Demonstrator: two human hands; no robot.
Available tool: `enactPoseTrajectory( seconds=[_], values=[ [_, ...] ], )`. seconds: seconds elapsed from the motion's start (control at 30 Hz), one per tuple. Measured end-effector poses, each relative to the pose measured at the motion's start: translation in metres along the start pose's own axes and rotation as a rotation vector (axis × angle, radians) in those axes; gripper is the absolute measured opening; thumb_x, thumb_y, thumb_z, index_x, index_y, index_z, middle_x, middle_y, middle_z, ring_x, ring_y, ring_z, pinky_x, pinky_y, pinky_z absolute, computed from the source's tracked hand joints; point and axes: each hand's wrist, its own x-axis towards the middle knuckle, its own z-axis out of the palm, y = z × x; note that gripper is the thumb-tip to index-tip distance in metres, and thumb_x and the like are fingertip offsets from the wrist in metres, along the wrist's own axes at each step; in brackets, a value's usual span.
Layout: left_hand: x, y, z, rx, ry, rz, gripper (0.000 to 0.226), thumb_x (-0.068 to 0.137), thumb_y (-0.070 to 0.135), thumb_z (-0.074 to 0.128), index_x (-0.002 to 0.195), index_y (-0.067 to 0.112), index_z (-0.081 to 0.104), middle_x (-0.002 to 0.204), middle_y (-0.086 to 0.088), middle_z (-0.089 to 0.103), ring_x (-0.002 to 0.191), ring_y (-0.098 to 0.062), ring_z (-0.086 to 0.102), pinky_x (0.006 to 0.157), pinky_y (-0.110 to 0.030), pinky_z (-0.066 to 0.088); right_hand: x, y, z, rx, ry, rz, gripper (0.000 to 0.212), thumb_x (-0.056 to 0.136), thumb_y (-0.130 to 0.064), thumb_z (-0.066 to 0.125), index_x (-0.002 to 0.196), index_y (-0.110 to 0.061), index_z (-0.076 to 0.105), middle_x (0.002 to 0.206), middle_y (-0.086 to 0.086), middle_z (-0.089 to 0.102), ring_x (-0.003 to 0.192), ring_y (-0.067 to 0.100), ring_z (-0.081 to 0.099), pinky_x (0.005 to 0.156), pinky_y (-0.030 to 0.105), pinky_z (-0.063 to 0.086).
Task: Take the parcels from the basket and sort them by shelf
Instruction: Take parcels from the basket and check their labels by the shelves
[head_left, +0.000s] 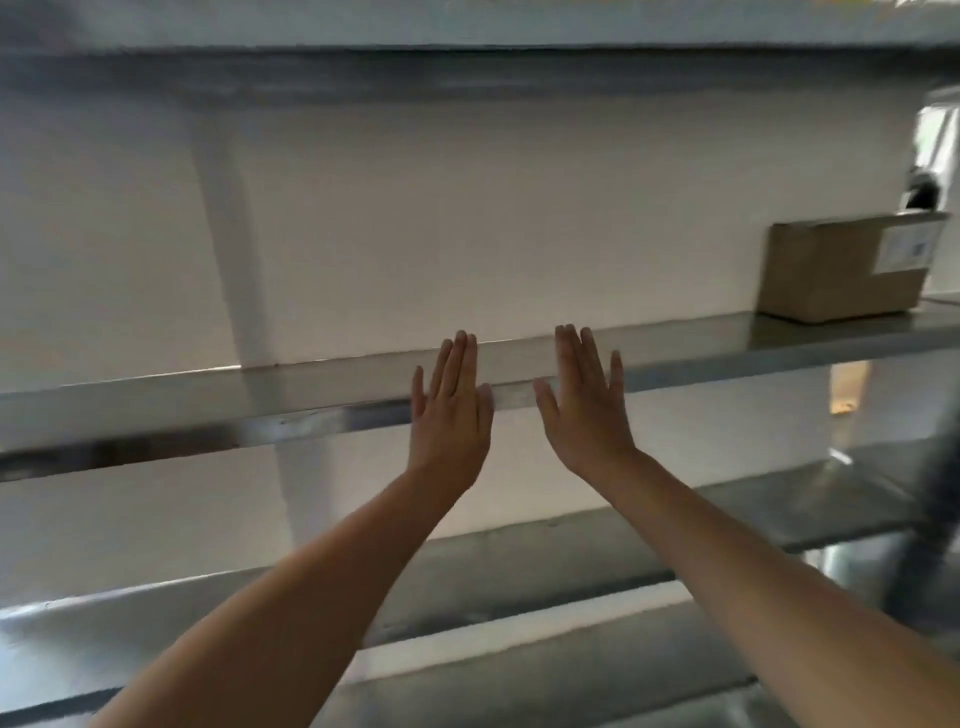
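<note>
Both of my hands are raised in front of a metal shelf (208, 405), fingers straight and pointing up, holding nothing. My left hand (451, 410) and my right hand (584, 402) are side by side at the shelf's front edge, a small gap between them. A brown cardboard parcel (841, 270) with a white label stands on the same shelf at the far right, well away from both hands. The basket is out of view.
More metal shelves run above (467, 73) and below (571, 561), against a white wall. A dark upright post (930, 530) stands at the right. Something shiny and partly hidden sits behind the parcel at the right edge.
</note>
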Motion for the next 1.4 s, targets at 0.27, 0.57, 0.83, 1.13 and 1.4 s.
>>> enactPoseTrajectory(
  seconds=[0.27, 0.57, 0.83, 1.13, 1.4],
  values=[
    [-0.001, 0.171, 0.115, -0.197, -0.159, 0.304, 0.055, 0.106, 0.033, 0.020, 0.157, 0.017, 0.006, 0.165, 0.004, 0.003, 0.151, -0.008, -0.004, 0.123, -0.041, -0.004, -0.078, 0.157, -0.068, -0.214, 0.024, 0.314, 0.064, 0.105, -0.033, 0.029, 0.157, -0.009, 0.001, 0.165, 0.004, -0.001, 0.152, 0.016, -0.008, 0.121, 0.043, -0.012],
    [-0.028, 0.291, 0.186, -0.374, -0.314, 0.568, 0.054, 0.107, 0.030, 0.024, 0.157, 0.015, 0.010, 0.165, 0.001, 0.007, 0.152, -0.012, 0.001, 0.123, -0.044, 0.002, -0.164, 0.252, -0.116, -0.395, 0.018, 0.645, 0.069, 0.103, -0.040, 0.030, 0.157, -0.012, -0.002, 0.165, 0.003, -0.004, 0.151, 0.016, -0.009, 0.120, 0.043, -0.012],
    [-0.024, 0.332, 0.254, -0.526, -0.432, 0.728, 0.055, 0.105, 0.029, 0.024, 0.157, 0.016, 0.011, 0.165, 0.003, 0.009, 0.152, -0.011, 0.003, 0.123, -0.045, 0.002, -0.203, 0.295, -0.120, -0.511, -0.032, 0.916, 0.068, 0.103, -0.038, 0.028, 0.157, -0.009, -0.003, 0.165, 0.004, -0.004, 0.151, 0.016, -0.011, 0.120, 0.046, -0.014],
    [-0.010, 0.358, 0.304, -0.721, -0.570, 0.787, 0.055, 0.106, 0.029, 0.025, 0.157, 0.015, 0.010, 0.165, 0.001, 0.008, 0.152, -0.012, 0.002, 0.122, -0.044, -0.001, -0.220, 0.330, -0.105, -0.634, -0.056, 1.206, 0.068, 0.103, -0.038, 0.029, 0.157, -0.011, -0.004, 0.165, 0.001, -0.006, 0.150, 0.015, -0.014, 0.118, 0.044, -0.015],
    [-0.026, 0.378, 0.332, -0.783, -0.659, 0.906, 0.056, 0.106, 0.032, 0.023, 0.157, 0.014, 0.007, 0.165, -0.001, 0.005, 0.152, -0.014, 0.000, 0.122, -0.047, -0.001, -0.256, 0.335, -0.107, -0.656, -0.050, 1.414, 0.068, 0.102, -0.035, 0.031, 0.157, -0.010, -0.002, 0.165, 0.001, -0.005, 0.150, 0.015, -0.015, 0.117, 0.044, -0.016]
  ],
)
